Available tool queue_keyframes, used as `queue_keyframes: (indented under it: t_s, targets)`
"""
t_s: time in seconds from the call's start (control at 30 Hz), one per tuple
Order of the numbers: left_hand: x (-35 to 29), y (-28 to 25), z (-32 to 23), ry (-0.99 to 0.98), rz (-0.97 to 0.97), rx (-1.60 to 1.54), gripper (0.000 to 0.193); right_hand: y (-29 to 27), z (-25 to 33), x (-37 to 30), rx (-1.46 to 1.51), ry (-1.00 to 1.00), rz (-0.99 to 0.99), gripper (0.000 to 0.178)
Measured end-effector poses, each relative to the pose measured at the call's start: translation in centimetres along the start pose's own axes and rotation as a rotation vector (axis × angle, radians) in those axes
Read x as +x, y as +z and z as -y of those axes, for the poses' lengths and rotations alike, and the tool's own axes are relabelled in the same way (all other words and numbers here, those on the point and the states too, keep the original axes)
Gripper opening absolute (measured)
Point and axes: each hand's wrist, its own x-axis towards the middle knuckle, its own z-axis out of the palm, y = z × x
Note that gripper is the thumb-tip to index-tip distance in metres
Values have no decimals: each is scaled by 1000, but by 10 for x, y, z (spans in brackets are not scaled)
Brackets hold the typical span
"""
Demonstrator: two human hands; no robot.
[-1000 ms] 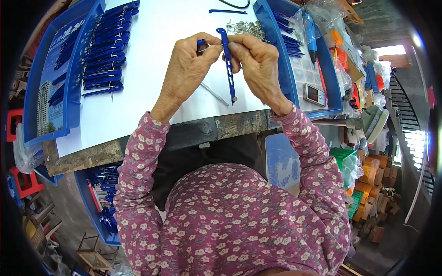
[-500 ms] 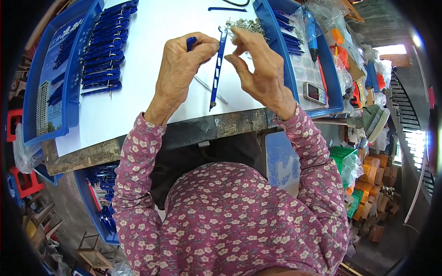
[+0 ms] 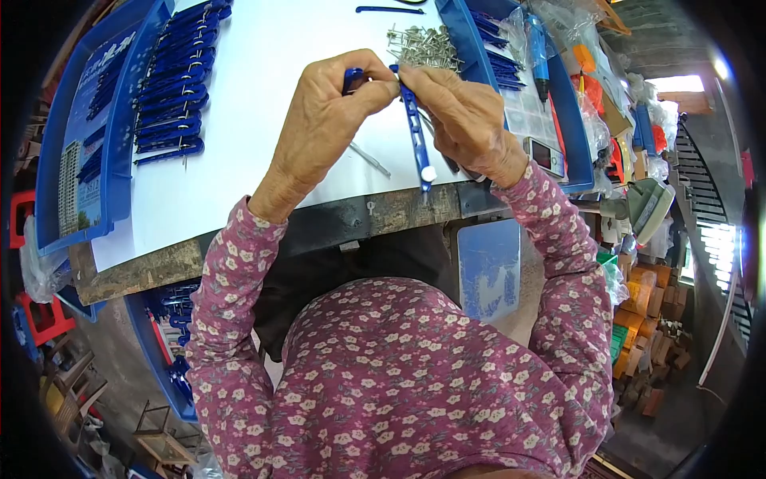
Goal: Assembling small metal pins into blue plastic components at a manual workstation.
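Observation:
A slim blue slotted strip (image 3: 416, 132) with a pale round piece near its lower end hangs between my hands over the table's front edge. My left hand (image 3: 323, 116) is closed, thumb and finger pinching at the strip's upper end. A second blue piece (image 3: 352, 79) is tucked in its curled fingers. My right hand (image 3: 467, 112) is closed on the same upper end; what its fingertips press there is too small to make out. Just beyond lies a heap of small silvery metal pins (image 3: 427, 48). A thin metal rod (image 3: 369, 158) rests on the white sheet below my left hand.
Blue pieces with metal pins (image 3: 171, 96) lie in a row at left, beside a blue tray (image 3: 121, 191). At right, another tray (image 3: 590, 152) holds blue strips, a blue power screwdriver (image 3: 538, 60) and a small device (image 3: 546, 157). A lone blue strip (image 3: 389, 9) lies at the back.
My right hand has moved in from beside the strip and closed on its upper end. The strip's lower end has swung to the right, and its pale round piece now shows.

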Motion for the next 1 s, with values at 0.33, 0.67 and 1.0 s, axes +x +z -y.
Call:
queue_keyframes:
  t_s: [0.33,0.67,1.0]
  targets:
    - [8,1,7,229,-84,371,9,3,8,14,731,746,56,16]
    - [15,2,12,430,-7,780,6,-2,0,30,1227,1435,279,29]
    - [11,-4,11,405,-17,848,7,4,-6,30,928,1045,299,40]
